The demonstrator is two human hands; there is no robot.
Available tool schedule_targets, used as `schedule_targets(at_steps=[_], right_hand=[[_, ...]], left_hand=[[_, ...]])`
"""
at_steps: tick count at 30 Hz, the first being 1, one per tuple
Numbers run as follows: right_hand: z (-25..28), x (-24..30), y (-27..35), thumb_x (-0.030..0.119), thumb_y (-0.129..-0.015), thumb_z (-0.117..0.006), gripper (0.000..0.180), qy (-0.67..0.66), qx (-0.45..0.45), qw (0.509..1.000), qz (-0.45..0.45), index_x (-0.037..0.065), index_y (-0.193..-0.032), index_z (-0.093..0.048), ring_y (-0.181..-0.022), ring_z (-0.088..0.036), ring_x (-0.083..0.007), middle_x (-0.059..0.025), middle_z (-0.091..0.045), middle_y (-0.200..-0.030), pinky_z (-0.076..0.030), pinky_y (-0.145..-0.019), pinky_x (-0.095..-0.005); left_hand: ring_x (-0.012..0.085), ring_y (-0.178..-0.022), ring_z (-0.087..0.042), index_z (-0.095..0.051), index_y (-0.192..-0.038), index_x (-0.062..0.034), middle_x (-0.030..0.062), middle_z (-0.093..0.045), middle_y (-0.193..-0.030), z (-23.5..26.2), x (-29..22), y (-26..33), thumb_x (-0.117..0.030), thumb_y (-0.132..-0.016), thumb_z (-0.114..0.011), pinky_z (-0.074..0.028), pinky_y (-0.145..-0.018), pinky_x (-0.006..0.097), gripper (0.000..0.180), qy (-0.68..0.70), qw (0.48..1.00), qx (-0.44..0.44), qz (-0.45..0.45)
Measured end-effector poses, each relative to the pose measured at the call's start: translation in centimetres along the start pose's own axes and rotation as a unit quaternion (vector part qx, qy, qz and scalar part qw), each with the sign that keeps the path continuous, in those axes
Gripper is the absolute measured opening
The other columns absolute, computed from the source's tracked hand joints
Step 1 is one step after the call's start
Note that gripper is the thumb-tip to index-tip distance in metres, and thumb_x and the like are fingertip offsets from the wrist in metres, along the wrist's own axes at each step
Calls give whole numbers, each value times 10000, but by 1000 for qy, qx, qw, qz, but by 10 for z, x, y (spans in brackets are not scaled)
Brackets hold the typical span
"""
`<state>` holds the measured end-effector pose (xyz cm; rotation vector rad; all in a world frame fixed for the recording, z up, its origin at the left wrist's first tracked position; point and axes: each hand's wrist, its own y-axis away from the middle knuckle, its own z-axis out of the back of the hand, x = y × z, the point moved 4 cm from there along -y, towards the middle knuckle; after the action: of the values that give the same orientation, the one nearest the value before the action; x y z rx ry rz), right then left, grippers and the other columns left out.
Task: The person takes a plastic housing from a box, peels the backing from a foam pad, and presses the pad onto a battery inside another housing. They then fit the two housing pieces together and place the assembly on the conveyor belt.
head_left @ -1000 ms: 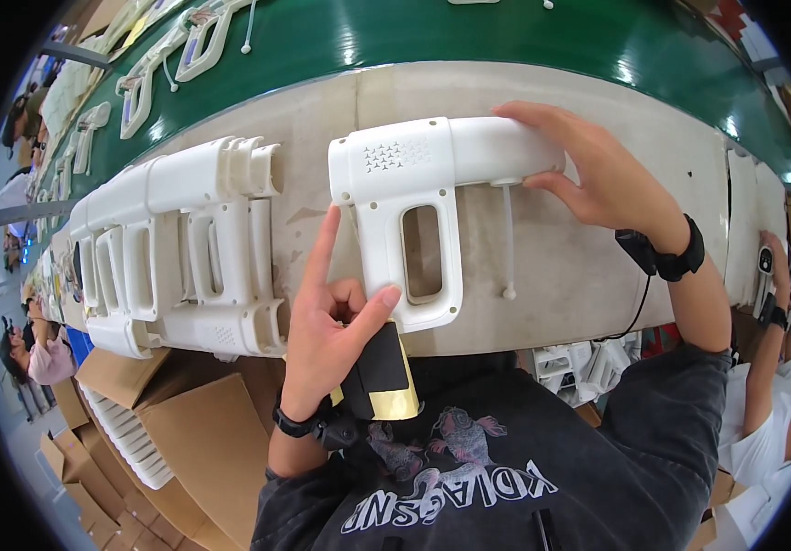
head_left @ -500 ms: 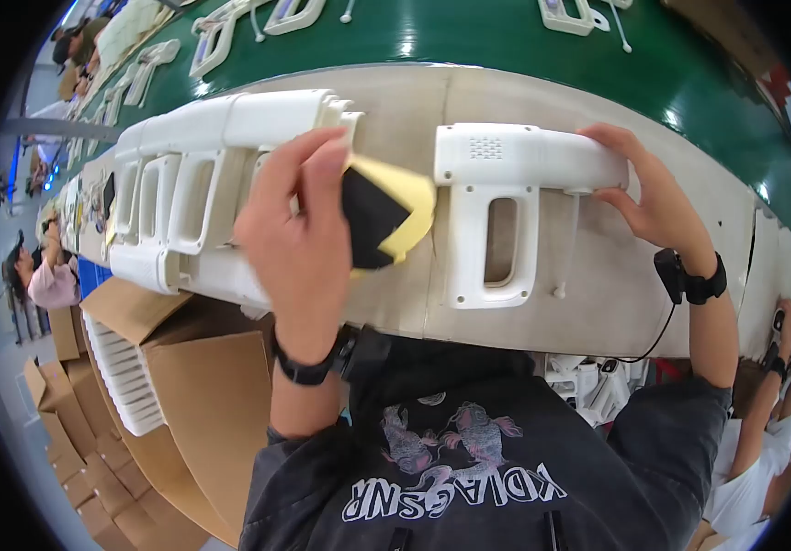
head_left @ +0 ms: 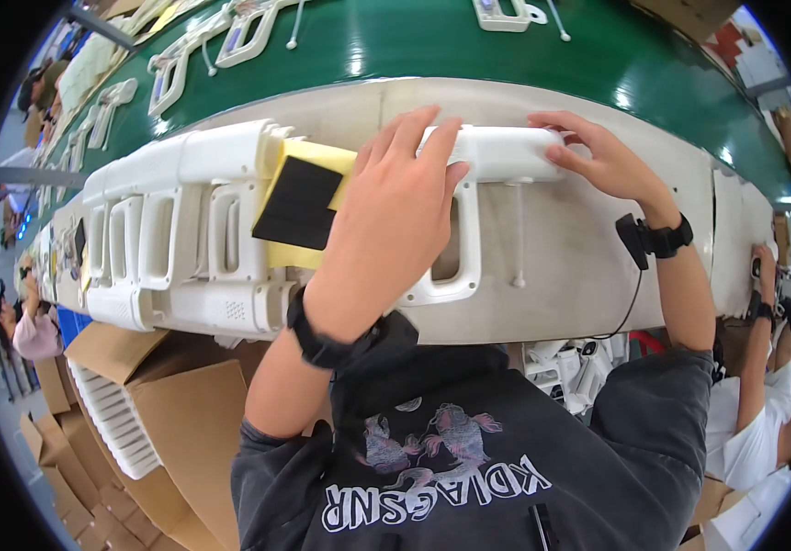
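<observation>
A white plastic housing [head_left: 497, 151] with a loop handle lies on the grey bench [head_left: 579, 266] in front of me. My right hand [head_left: 598, 156] rests on its far right end, fingers spread over the top. My left hand [head_left: 391, 220] lies flat across the housing's left part and pinches a yellow pad with a black face [head_left: 299, 202] against it. The pad sticks out to the left of my fingers. Both wrists wear black bands.
A row of similar white housings [head_left: 175, 230] lies packed together at the left of the bench. A green conveyor belt [head_left: 432, 46] behind carries more white parts. An open cardboard box [head_left: 147, 404] with white parts stands below left. Other people work at both sides.
My left hand has come up from the bench's near edge with the pad and moved right onto the housing. The right hand stays on the housing's right end.
</observation>
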<state>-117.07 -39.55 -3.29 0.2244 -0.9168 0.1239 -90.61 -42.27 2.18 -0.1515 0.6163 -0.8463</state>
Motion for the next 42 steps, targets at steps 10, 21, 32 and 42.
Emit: schedule_targets(at_steps=[10,21,32,42], right_hand=[[-5,-13,0,337,-934,-695,584,-134,6,987,-91,45,-1389,-472,-1040,-553,-135,-69,-602,-1134,-450,-907,-269],[-23,-2,51,240,-823,-798,641,-270,78,943,-178,-15,-1343,-523,-1113,-597,-208,-154,-653,-1229,-442,-986,-303],[5,-33,177,235,-896,-705,511,-423,-177,870,-182,0,-1313,-525,-1079,-623,-202,-111,-633,-1143,-535,-912,-370],[101,-171,371,281,-948,-658,524,-429,-578,677,-150,-25,-1342,-499,-1177,-599,-270,-142,-605,-1282,-521,-1026,-427]], left_hand=[[343,-1247,-471,-449,-1373,-46,164,-528,-1322,-44,33,-11,-307,-995,-552,-319,-1066,498,471,-73,990,120,-19],[354,-1237,-510,-571,-1313,-27,200,-579,-1265,-43,29,-34,-559,-807,-722,-336,-1085,407,749,7,934,354,-42],[346,-1242,-494,-598,-1273,-67,149,-556,-1309,-27,-31,-20,-284,-834,-753,-343,-1081,454,513,20,991,24,-132],[373,-1376,-367,-408,-1487,-133,170,-403,-1492,39,34,75,-220,-889,-709,-282,-1136,491,675,-149,977,-24,149]])
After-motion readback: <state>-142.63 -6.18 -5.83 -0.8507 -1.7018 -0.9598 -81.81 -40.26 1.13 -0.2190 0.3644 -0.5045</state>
